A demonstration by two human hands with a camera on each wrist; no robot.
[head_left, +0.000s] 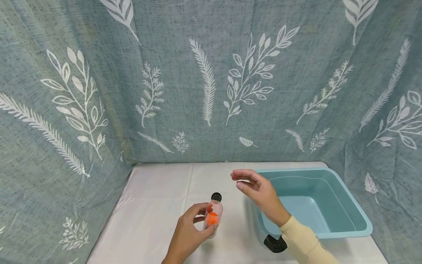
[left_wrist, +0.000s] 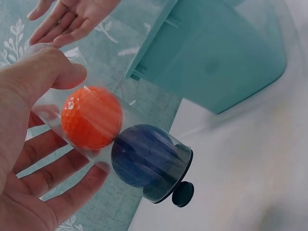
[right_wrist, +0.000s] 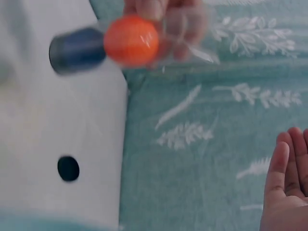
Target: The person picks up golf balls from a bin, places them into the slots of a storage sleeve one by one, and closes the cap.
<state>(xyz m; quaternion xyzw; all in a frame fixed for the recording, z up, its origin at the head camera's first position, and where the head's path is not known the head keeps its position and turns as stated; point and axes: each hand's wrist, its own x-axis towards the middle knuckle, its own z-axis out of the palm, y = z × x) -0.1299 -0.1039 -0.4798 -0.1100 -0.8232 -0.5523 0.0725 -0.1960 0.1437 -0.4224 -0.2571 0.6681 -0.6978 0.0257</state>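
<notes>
My left hand (head_left: 188, 228) grips a clear plastic tube (head_left: 217, 206) upright over the white table, thumb on one side and fingers on the other. Inside it an orange dimpled golf ball (left_wrist: 91, 118) sits above a dark blue ball (left_wrist: 142, 156), which rests at the tube's dark-edged base. No lid covers the tube's top in the head view. Just behind the tube lies a round black cap (head_left: 216, 197) on the table. My right hand (head_left: 258, 189) hovers to the right of the tube with extended, slightly bent fingers and nothing in it.
A light blue plastic basin (head_left: 349, 190) stands on the table's right side, with my right forearm reaching across its near left corner. Green-grey curtains (head_left: 174, 91) with white leaf prints hang at the back and sides of the white-covered table (head_left: 158, 198).
</notes>
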